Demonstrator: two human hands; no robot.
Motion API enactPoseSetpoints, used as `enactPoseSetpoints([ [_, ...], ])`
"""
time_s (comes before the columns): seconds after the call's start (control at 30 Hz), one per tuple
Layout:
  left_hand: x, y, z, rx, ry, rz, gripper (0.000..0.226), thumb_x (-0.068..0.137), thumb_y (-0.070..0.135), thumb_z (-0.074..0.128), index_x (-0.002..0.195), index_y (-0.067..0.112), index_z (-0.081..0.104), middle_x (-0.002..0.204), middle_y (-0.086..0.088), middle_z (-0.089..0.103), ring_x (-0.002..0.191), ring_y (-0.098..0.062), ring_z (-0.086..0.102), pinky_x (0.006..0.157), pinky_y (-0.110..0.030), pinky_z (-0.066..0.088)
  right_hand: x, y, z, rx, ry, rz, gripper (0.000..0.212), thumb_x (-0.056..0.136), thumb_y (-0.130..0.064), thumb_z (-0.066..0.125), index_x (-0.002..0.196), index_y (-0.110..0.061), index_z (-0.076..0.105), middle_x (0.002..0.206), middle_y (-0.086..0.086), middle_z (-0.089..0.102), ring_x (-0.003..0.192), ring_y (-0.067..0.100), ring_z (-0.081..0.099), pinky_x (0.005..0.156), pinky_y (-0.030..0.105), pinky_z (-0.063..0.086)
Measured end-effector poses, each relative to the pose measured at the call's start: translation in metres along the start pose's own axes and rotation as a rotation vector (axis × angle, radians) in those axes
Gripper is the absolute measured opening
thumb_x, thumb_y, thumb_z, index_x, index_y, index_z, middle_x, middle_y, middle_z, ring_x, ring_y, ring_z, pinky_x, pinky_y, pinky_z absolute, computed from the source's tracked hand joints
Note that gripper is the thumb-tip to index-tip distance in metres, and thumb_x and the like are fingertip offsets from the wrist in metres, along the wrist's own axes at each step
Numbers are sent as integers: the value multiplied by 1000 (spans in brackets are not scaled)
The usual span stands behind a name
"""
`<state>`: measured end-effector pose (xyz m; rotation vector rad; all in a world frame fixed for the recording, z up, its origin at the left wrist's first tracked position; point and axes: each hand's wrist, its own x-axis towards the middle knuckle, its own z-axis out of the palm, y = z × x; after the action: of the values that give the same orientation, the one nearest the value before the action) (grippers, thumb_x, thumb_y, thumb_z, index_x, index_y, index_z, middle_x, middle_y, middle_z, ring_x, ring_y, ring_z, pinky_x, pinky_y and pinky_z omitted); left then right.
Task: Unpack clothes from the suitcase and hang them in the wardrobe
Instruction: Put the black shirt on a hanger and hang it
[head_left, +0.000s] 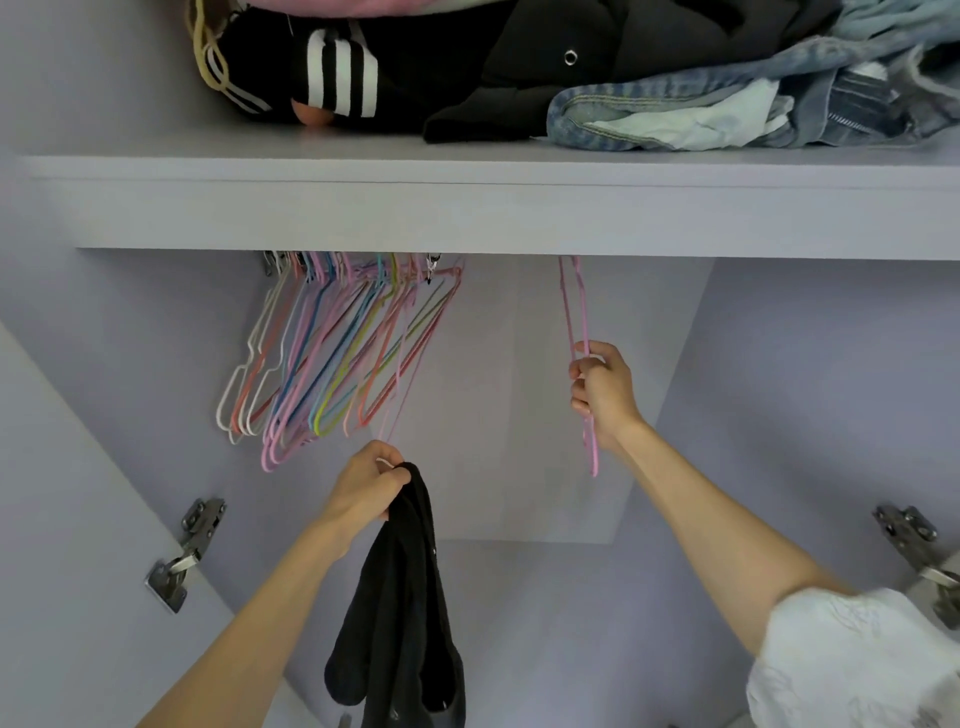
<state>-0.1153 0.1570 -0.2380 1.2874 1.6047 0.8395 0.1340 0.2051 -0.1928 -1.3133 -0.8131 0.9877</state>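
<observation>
Head view: we see the left hand (366, 486) clamped on a black garment (402, 597), which hangs straight down from the fist, between the two forearms. The right hand (602, 397) is up and to the right of it, fingers curled round a pink hanger (577, 332) that hangs alone — its hook is hidden behind the shelf edge (467, 208) above both hands. A bunch of coloured hangers (332, 353) hangs up and left of the left hand. Folded clothes (519, 67) lie on the shelf overhead. The suitcase is not in view.

Step in hand, as we judge it: taking a hanger for the garment. Next move — unhook the hanger, bring it toward the left hand, and feed the garment over it.
</observation>
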Motion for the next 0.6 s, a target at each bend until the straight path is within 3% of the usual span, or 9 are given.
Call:
enactPoseSetpoints([
  [0.07,2,1,4,-24,0,-3,16,87,2,48,81,17,49,80,-7,54,72,-20,53,64,-31,45,-5,4,-3,19,19,20,25,92,2,31,84,-18,44,59,2,33,27,2,21,31,11,16],
  [0.2,5,0,9,-43,11,-30,15,87,5,49,83,19,50,85,-7,55,78,-22,52,71,-32,43,-14,38,-15,-39,33,55,16,96,-14,48,80,-20,46,49,-1,27,25,1,21,32,8,16],
  [0.3,7,-6,13,-37,6,-64,11,88,9,51,85,20,51,93,-8,55,86,-23,54,78,-33,43,-24,80,-27,-75,92,54,26,94,-20,54,69,-20,48,34,-11,28,27,1,23,33,12,20],
  [0.4,8,-12,20,-46,28,-116,4,88,16,53,85,19,53,93,-8,57,86,-23,54,78,-34,43,-44,108,-42,-28,148,63,42,92,-20,58,57,-18,35,36,-12,28,32,4,24,38,16,23],
  [0.5,9,-15,28,-54,24,-147,6,89,20,54,88,15,57,90,-8,59,84,-22,55,78,-34,45,-53,113,-47,-14,-32,111,32,92,-28,57,66,-11,47,47,0,42,43,12,38,48,22,36],
  [0.6,8,-14,36,-82,-15,-151,8,90,16,53,88,12,59,83,-7,58,77,-19,53,68,-28,44,-43,113,-44,-49,-135,248,31,92,-41,53,84,-11,59,53,2,45,44,12,38,50,23,32],
])
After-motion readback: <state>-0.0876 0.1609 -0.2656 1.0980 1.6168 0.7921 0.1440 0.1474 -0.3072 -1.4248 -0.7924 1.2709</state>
